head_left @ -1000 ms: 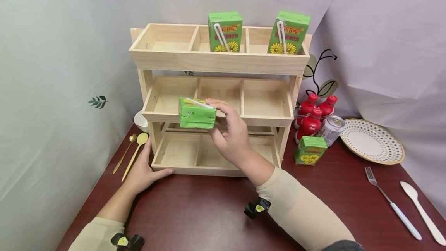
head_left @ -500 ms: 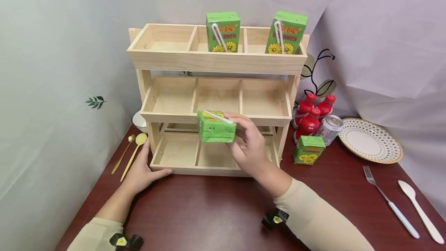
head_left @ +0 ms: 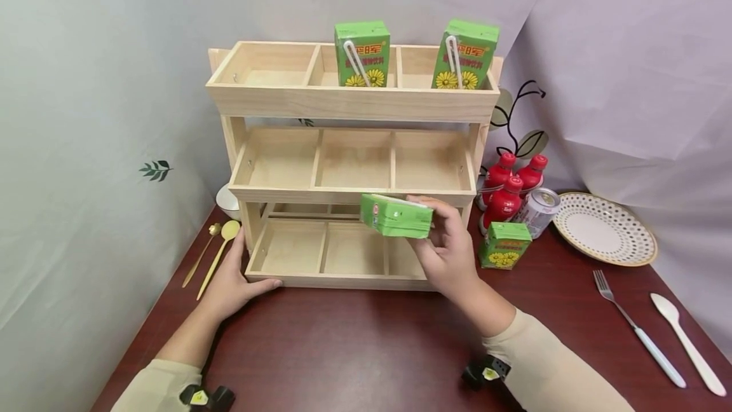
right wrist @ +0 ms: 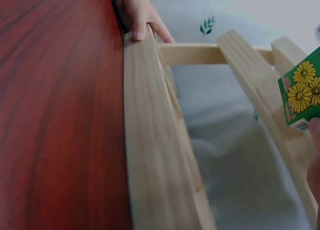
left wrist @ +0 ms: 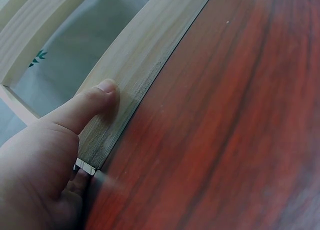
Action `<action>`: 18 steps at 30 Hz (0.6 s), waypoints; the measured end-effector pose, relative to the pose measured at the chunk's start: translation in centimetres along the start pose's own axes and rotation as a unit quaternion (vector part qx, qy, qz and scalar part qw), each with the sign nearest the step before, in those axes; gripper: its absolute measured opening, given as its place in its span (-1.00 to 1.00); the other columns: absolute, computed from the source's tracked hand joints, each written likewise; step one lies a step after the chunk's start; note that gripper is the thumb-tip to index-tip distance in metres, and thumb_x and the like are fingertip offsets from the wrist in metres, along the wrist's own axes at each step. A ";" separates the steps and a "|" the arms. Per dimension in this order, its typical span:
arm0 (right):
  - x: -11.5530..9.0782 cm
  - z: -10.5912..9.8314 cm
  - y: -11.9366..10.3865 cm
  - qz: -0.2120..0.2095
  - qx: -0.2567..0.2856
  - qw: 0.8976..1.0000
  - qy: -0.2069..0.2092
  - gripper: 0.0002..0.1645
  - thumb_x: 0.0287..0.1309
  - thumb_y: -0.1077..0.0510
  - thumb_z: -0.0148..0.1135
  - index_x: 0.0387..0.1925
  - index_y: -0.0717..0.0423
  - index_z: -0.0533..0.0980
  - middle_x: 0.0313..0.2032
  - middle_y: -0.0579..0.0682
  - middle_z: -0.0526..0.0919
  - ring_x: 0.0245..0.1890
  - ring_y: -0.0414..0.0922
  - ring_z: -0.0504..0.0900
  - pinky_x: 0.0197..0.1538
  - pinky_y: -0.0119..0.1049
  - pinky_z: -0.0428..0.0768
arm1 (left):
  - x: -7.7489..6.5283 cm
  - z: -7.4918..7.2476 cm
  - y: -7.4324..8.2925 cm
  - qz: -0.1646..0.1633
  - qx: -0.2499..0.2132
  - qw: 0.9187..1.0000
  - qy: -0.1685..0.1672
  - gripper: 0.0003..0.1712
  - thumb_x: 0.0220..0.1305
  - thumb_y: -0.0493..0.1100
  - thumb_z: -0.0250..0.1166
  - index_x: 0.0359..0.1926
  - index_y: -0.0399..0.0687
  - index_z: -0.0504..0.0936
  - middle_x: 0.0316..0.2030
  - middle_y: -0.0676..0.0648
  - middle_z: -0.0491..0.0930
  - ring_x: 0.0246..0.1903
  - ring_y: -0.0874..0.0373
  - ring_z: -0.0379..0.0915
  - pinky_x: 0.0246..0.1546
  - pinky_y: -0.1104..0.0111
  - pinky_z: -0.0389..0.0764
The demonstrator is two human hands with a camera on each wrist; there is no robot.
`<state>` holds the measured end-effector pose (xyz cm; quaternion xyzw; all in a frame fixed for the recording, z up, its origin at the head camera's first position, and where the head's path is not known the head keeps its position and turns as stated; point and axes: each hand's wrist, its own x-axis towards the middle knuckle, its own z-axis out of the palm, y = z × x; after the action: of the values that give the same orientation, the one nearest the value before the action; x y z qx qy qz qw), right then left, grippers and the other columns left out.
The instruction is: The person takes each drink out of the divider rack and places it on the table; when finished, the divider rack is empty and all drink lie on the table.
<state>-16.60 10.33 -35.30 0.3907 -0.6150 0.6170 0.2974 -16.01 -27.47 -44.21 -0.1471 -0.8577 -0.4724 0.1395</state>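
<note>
1. The right hand (head_left: 448, 253) is in the air above the surface (head_left: 343, 342), pinching a green drink carton (head_left: 396, 216) by one end. The step in hand appears to be moving the carton; to do it well, the fingers should press just enough to stop a slip, since thin card probably dents easily.

2. The carton lies at the fingertips, to the left of the right hand's palm and slightly higher, tipped over with a small end toward the head camera. In that view it overlaps the opening below the middle tier (head_left: 297, 196); it seems apart from the wood. A wide path round that tier's front board would likely avoid a knock.

3. The left hand (head_left: 231, 288) grips the lower left corner of the rack (head_left: 343, 281), thumb over the front board and fingers along the outer side. That brace seems worth having, as a bump could shift the frame.

4. Farther right, a spare carton (head_left: 506, 247) stands upright on the surface near a can (head_left: 539, 210) and red bottles (head_left: 503, 203); the right forearm should swing gently there.

5. Farthest back, two more cartons (head_left: 363, 59) stand in the top tier (head_left: 343, 104): one in the middle compartment, one leaning in the right.
</note>
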 end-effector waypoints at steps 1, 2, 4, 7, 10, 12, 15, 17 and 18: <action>-0.1 -0.2 -0.2 0.006 0.003 1.000 0.003 -0.34 -0.17 0.78 0.18 0.05 0.61 0.25 0.03 0.48 0.44 0.04 0.02 0.54 -0.04 -0.26 0.58 | 0.0 0.0 0.0 -0.001 -0.002 1.000 0.000 0.50 -0.30 -0.20 0.68 0.54 0.10 -0.17 0.43 -0.16 0.07 0.31 -0.10 0.12 0.15 0.57 0.12; -0.2 -0.4 -0.3 0.010 0.006 1.000 0.006 -0.35 -0.17 0.78 0.17 0.05 0.63 0.24 0.03 0.51 0.42 0.04 0.02 0.53 -0.04 -0.26 0.58 | 0.0 0.0 0.0 0.000 -0.003 1.000 0.000 0.50 -0.30 -0.20 0.68 0.54 0.10 -0.16 0.43 -0.17 0.08 0.30 -0.10 0.12 0.15 0.58 0.13; -0.6 -0.8 -0.4 0.021 0.007 1.000 0.013 -0.37 -0.15 0.78 0.15 0.04 0.66 0.22 0.02 0.54 0.41 0.04 0.01 0.53 -0.03 -0.26 0.58 | 0.0 -0.1 0.0 0.001 -0.006 1.000 -0.001 0.49 -0.30 -0.21 0.68 0.54 0.09 -0.16 0.42 -0.18 0.08 0.30 -0.11 0.13 0.14 0.59 0.13; -1.2 -1.5 -0.4 0.042 0.006 0.999 0.023 -0.38 -0.11 0.78 0.12 0.06 0.66 0.21 0.03 0.50 0.42 0.03 -0.01 0.54 -0.03 -0.28 0.57 | 0.1 -0.1 0.0 0.002 -0.009 1.000 -0.002 0.49 -0.30 -0.21 0.68 0.54 0.09 -0.15 0.42 -0.18 0.08 0.30 -0.12 0.13 0.14 0.59 0.14; -2.0 -2.2 -0.4 0.064 0.001 0.998 0.029 -0.37 -0.08 0.76 0.12 0.10 0.63 0.23 0.05 0.42 0.46 -0.02 -0.06 0.56 -0.07 -0.32 0.58 | 0.1 -0.1 0.0 0.001 -0.007 1.000 -0.003 0.49 -0.30 -0.21 0.68 0.54 0.10 -0.16 0.43 -0.17 0.07 0.30 -0.11 0.12 0.15 0.57 0.14; -2.6 -2.7 -0.4 0.077 0.003 0.997 0.029 -0.37 -0.07 0.75 0.12 0.11 0.63 0.23 0.04 0.36 0.48 -0.06 -0.09 0.57 -0.10 -0.35 0.59 | 0.1 -0.1 0.0 -0.001 -0.005 1.000 -0.003 0.50 -0.30 -0.21 0.68 0.54 0.11 -0.16 0.43 -0.17 0.06 0.31 -0.11 0.12 0.15 0.56 0.13; -3.5 -3.6 -0.3 0.091 0.000 0.996 0.027 -0.36 -0.06 0.74 0.12 0.13 0.60 0.26 0.01 0.28 0.52 -0.23 -0.15 0.58 -0.29 -0.44 0.57 | 0.1 -0.1 0.0 -0.004 -0.005 1.000 -0.004 0.50 -0.29 -0.20 0.68 0.54 0.13 -0.17 0.43 -0.16 0.06 0.31 -0.10 0.11 0.15 0.57 0.13; -4.1 -4.3 -0.2 0.096 -0.004 0.995 0.023 -0.35 -0.06 0.74 0.12 0.14 0.59 0.27 0.00 0.23 0.54 -0.28 -0.16 0.57 -0.36 -0.46 0.55 | 0.0 0.0 0.0 -0.005 -0.006 1.000 -0.005 0.50 -0.29 -0.20 0.68 0.54 0.13 -0.17 0.43 -0.16 0.06 0.31 -0.11 0.11 0.15 0.57 0.13; -4.4 -4.7 -0.2 0.099 -0.007 0.995 0.021 -0.35 -0.06 0.74 0.11 0.15 0.58 0.28 -0.01 0.21 0.55 -0.28 -0.17 0.58 -0.37 -0.46 0.54 | 0.0 0.0 0.0 -0.005 -0.006 1.000 -0.004 0.50 -0.29 -0.20 0.68 0.54 0.13 -0.18 0.44 -0.16 0.06 0.31 -0.10 0.11 0.15 0.57 0.13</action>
<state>-14.69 15.48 -38.61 0.3130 -0.6483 0.6472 0.2508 -16.01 -27.49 -44.20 -0.1454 -0.8561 -0.4780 0.1325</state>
